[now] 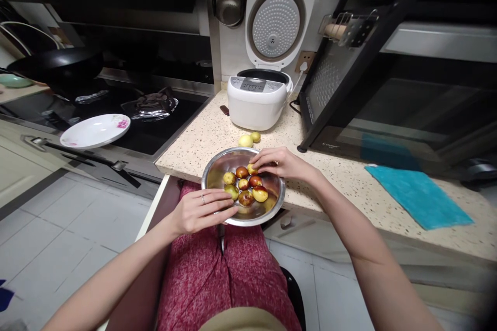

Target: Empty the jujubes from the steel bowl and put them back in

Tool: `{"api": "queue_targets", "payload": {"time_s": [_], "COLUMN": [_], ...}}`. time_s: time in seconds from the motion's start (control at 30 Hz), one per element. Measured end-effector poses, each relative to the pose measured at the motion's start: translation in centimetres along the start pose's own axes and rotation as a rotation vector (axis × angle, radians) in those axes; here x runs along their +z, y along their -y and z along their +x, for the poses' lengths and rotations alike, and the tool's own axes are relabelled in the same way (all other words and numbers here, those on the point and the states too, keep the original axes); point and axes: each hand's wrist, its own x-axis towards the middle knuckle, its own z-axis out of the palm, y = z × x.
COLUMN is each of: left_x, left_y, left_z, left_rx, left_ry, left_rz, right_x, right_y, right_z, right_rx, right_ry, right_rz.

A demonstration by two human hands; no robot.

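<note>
A shiny steel bowl (275, 206) holds several fresh jujubes, some yellow-green, some red-brown. It sits at the counter's front edge, above my lap. My right hand (282, 163) reaches over the bowl's far right rim, its fingertips closed on a yellowish jujube (252, 169). Across the near left rim lies my left hand (204, 209), fingers stretched out and a ring on one. Its fingertips are beside a green jujube (232, 192); whether they touch it I cannot tell. Two more yellow-green jujubes (246, 140) lie on the counter just behind the bowl.
A white rice cooker (254, 108) stands behind the bowl, lid up. At right are a black oven (388, 129) and a teal cloth (419, 196). On the left, a flowered plate (95, 132) and a black wok (58, 64) are on the gas hob. An open drawer (153, 212) juts out below.
</note>
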Motion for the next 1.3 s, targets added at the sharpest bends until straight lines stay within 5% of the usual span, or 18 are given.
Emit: {"api": "queue_targets", "payload": {"time_s": [0.27, 0.53, 0.9, 1.13, 1.3], "left_x": [-0.1, -0.3, -0.5, -0.6, -0.6], "left_y": [0.1, 0.0, 0.0, 0.1, 0.1], "left_z": [0.1, 0.3, 0.6, 0.4, 0.5], "left_rx": [0.013, 0.003, 0.011, 0.009, 0.012], "left_ry": [-0.011, -0.015, -0.008, 0.008, 0.011], "left_rz": [-0.010, -0.040, -0.020, -0.020, -0.012], "right_x": [0.3, -0.3, 1.3, 0.7, 0.9], "right_y": [0.2, -2.3, -5.9, -5.9, -6.2], "right_z": [0.2, -0.2, -0.3, -0.3, -0.6], "right_rx": [-0.030, 0.190, 0.287, 0.342, 0.368], "right_ry": [0.022, -0.413, -0.172, -0.278, -0.212], "right_rz": [0.031, -0.204, -0.454, -0.539, -0.485]}}
